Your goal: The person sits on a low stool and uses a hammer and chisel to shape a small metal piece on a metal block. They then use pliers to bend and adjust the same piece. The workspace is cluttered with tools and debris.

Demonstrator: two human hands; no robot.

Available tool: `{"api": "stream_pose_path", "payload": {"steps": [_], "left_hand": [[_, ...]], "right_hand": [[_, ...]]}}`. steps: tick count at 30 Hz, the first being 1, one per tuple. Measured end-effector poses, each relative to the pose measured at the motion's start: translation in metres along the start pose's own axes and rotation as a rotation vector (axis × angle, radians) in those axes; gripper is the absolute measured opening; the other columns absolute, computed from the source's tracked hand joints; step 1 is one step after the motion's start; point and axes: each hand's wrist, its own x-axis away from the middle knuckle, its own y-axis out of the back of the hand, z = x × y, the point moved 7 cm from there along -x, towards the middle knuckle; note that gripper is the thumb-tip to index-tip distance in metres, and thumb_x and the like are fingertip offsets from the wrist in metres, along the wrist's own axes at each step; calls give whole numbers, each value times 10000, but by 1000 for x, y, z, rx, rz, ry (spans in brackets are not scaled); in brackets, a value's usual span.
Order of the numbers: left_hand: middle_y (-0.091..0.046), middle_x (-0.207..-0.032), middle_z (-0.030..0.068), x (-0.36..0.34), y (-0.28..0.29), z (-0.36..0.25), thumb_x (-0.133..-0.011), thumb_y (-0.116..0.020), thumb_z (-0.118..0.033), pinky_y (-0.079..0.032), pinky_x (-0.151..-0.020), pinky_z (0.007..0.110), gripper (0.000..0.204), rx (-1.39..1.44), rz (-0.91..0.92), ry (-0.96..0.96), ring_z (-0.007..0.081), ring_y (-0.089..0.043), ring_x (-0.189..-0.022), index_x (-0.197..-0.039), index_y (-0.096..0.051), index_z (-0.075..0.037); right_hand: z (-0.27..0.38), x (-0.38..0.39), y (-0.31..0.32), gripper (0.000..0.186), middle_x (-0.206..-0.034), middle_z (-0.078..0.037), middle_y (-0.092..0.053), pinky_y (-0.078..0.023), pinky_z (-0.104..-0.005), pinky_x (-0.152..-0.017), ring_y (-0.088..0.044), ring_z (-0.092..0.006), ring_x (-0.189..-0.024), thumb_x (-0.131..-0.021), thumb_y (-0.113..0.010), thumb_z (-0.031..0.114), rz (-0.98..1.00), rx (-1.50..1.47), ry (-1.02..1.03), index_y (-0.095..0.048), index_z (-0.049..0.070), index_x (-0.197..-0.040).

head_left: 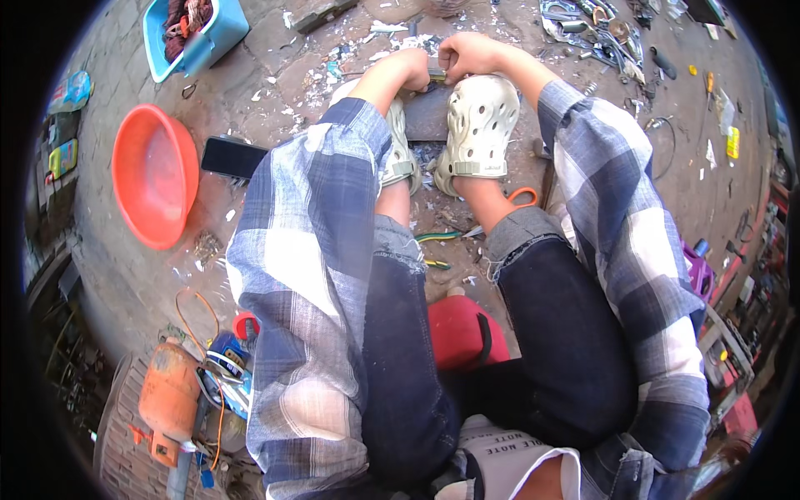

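Observation:
Beyond my cream clogs [485,117], both hands meet low over the littered ground. My left hand [408,68] is closed, its fingers curled inward. Close beside it, my right hand [468,57] is closed too, thumb side toward the left one. Between them shows a small, narrow greenish-yellow piece [436,74], too small to name. What each set of fingers grips is hidden. Just under the hands, a dark flat plate or block [428,117] lies between the clogs. White and silvery scraps [333,71] are scattered around.
A blue bin [215,46] with dark red stuff, an orange basin [154,175] and a phone [233,157] are left. Metal tools [596,37] lie far right. Orange-handled scissors [523,197] and green-yellow handles [439,236] lie near my legs. An orange tank [169,383] stands lower left.

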Motion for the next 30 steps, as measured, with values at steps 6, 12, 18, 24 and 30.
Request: {"api": "stream_pose_path", "payload": {"steps": [6,12,18,24,30], "left_hand": [[-680,-977,186,0,4,-1,-694,-780,-236,-525,-798,380,401,-23,4,-9,299,-662,-907,-989,-682,17],[-683,-1018,154,8,19,21,-701,-771,-210,-525,-812,396,343,24,-118,88,289,-665,-950,-985,-701,-31],[-671,-992,148,48,42,36,-767,-659,-219,-497,-846,410,281,23,-408,128,325,-634,-964,-1021,-679,-98],[-673,-961,173,91,63,65,-774,-661,-253,-492,-808,432,285,330,-907,87,350,-636,-925,-997,-689,-79],[-687,-797,141,116,64,73,-773,-710,-253,-498,-708,359,273,650,-1023,80,272,-668,-756,-951,-696,-46]], "right_hand": [[7,-10,-8,387,-905,-103,-696,-519,-367,-744,-661,-265,-849,-593,-822,179,43,216,-30,-686,77,-941],[28,-15,-11,387,-938,-117,-695,-516,-379,-792,-658,-289,-908,-643,-815,199,-34,345,-80,-697,89,-994],[35,-9,-23,255,-838,-106,-692,-510,-387,-744,-664,-264,-841,-632,-789,162,16,261,-59,-696,87,-858],[50,-11,-30,315,-986,-106,-696,-530,-388,-782,-667,-280,-929,-690,-786,163,40,480,-164,-705,60,-976],[68,-6,-33,327,-926,-121,-692,-534,-405,-761,-663,-289,-902,-640,-796,193,-83,436,-115,-690,70,-923]]}}
